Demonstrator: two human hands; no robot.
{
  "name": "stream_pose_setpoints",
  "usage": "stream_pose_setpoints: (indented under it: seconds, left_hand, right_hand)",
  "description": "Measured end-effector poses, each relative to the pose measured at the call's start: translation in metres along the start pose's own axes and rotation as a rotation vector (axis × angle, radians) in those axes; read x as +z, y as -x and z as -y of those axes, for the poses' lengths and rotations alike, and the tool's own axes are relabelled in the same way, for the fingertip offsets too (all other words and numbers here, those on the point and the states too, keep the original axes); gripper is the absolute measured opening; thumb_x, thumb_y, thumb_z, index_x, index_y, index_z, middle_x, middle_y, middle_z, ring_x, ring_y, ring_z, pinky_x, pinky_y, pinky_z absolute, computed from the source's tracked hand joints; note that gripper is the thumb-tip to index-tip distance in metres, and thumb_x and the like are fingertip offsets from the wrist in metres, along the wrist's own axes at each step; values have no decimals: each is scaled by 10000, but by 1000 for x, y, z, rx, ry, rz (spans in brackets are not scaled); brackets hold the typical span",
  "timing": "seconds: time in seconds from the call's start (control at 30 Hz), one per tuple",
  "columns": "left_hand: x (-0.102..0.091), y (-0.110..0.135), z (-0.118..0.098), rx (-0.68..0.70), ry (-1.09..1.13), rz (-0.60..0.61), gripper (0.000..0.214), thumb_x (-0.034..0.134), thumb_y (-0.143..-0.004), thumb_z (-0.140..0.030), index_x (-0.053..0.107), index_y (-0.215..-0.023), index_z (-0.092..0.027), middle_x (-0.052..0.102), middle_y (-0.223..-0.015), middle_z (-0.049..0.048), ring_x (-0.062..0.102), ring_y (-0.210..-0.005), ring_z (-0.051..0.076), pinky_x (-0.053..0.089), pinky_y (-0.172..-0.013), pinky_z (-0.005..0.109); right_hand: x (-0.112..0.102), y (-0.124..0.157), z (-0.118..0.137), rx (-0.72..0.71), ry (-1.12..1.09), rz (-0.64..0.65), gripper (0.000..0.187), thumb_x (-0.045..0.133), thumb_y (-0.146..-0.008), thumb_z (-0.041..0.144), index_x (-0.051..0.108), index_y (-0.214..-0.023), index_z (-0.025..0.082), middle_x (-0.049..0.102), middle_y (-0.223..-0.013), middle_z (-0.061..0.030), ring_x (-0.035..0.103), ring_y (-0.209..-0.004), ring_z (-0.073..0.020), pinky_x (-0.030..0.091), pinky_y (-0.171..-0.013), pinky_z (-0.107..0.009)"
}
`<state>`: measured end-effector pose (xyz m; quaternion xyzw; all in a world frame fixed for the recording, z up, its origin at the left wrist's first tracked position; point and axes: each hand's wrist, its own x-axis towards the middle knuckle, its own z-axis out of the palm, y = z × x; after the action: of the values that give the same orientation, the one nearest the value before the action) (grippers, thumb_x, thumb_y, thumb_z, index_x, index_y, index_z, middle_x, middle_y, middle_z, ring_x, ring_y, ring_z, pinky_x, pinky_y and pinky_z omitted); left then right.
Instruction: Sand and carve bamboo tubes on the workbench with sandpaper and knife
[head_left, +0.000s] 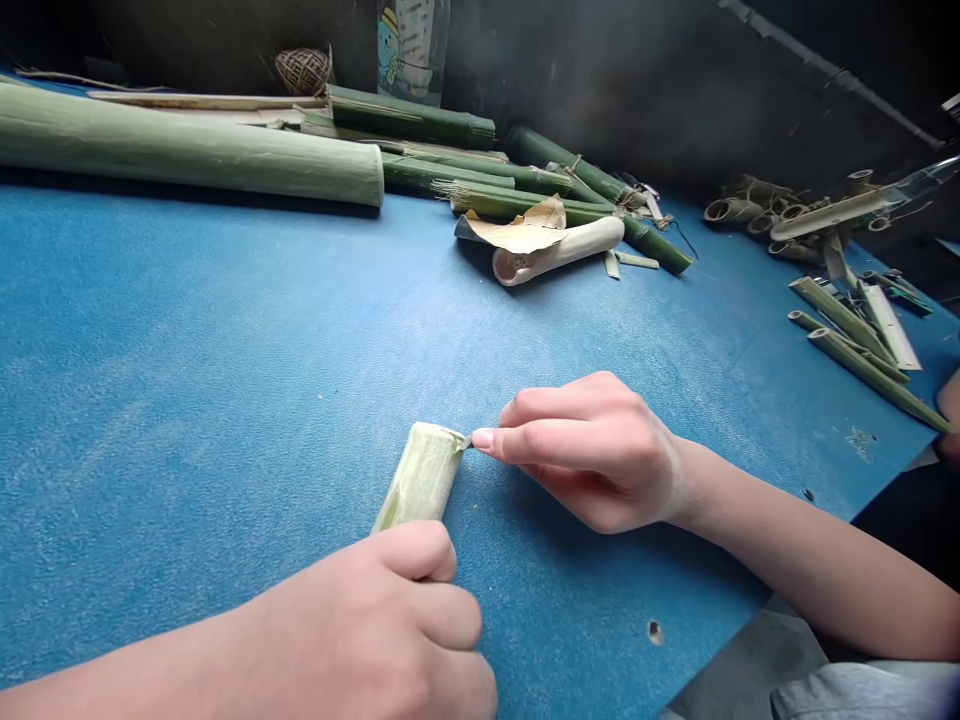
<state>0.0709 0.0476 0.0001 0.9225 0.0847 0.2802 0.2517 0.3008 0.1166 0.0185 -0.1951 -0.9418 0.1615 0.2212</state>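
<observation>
A short pale green bamboo piece [421, 477] lies on the blue table [187, 400] near the front. My left hand [397, 630] is closed round its near end. My right hand [589, 448] is closed in a pinch at the far end of the piece, gripping a small thin sliver or blade tip that touches the cut rim; what it is I cannot make out.
A thick pale bamboo pole [187, 150] lies across the back left. Dark green bamboo stems [525, 185], a peeled pale tube [559, 250] with a husk, and a twine ball [304, 70] sit behind. Cut bamboo sections [855, 335] lie right.
</observation>
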Motion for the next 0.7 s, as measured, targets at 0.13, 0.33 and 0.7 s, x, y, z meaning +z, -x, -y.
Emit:
stream_pose_setpoints:
  seconds: [0.13, 0.33, 0.7]
  left_hand:
    - [0, 1, -3, -21, -30, 41, 379, 696, -794, -152, 394, -566, -175, 462, -577, -53, 395, -577, 118, 344, -669, 326]
    - [-3, 1, -2, -14, -30, 49, 390, 705, -795, -171, 392, -562, -177, 463, -575, -52, 389, -568, 116, 354, -684, 324]
    - [0, 0, -1, -14, 3, 84, 364, 687, -744, -123, 369, -575, -178, 449, -569, -52, 389, -550, 118, 326, -640, 348]
  right_hand:
    - [8, -4, 3, 66, -38, -23, 274, 478, -893, 45, 627, -1078, 184, 674, -863, -40, 591, -664, -108, 421, -561, -205]
    - [6, -6, -4, 79, -178, -101, 134, 503, -948, 96, 612, -941, 175, 643, -801, -31, 585, -685, -109, 467, -630, -210]
    - [2, 1, -3, -12, -15, 78, 355, 459, -857, 69, 607, -1160, 181, 634, -826, -30, 484, -585, -109, 314, -493, -238]
